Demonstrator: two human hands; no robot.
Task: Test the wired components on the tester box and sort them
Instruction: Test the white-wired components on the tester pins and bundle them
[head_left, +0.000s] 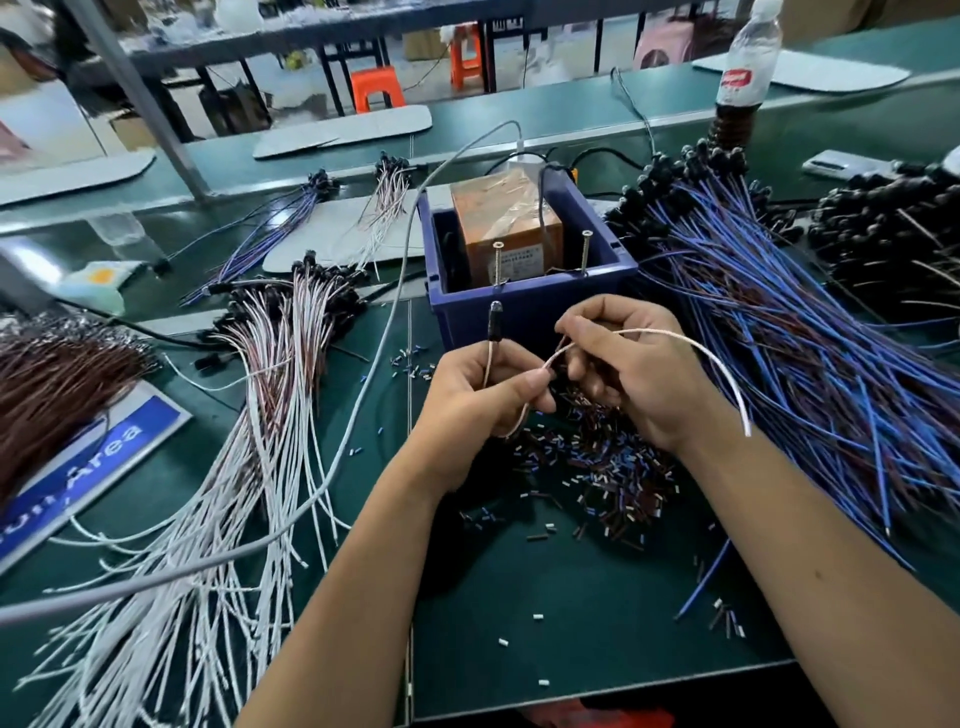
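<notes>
— Starting with containers: what sits in the blue plastic bin (524, 306)?

— An orange tester box (506, 228) wrapped in clear tape, with a small printed label on its near face that is too blurred to read. Two long screws (497, 262) stand upright at the bin's near edge, one left and one right. Dark cables run over the bin's far rim.

— Any writing that can be read?

— A blue and white sign (88, 462) lies flat on the green table (571, 613) at the left; the word "Area" shows, the rest is covered by wires. The bottle (743, 78) at the far right has a red label, but its text is illegible.

— And the hands?

— Both are raised just in front of the bin, forearms reaching in from the bottom edge. The left hand (478, 400) pinches a wired component (493, 325) between thumb and curled fingers, its dark tip pointing upward below the left screw, apart from it. The right hand (631, 364) has its fingers curled, gripping the same component's leads; the white lead arcs out to the right past the wrist.

— What lies around them?

— A bundle of white-and-brown wired components (270, 415) fans out on the left, a big pile of blue ones (810, 374) on the right, and a scatter of cut insulation bits (597, 467) under the hands. A grey cable (363, 395) crosses the table from the bin toward the lower left.
</notes>
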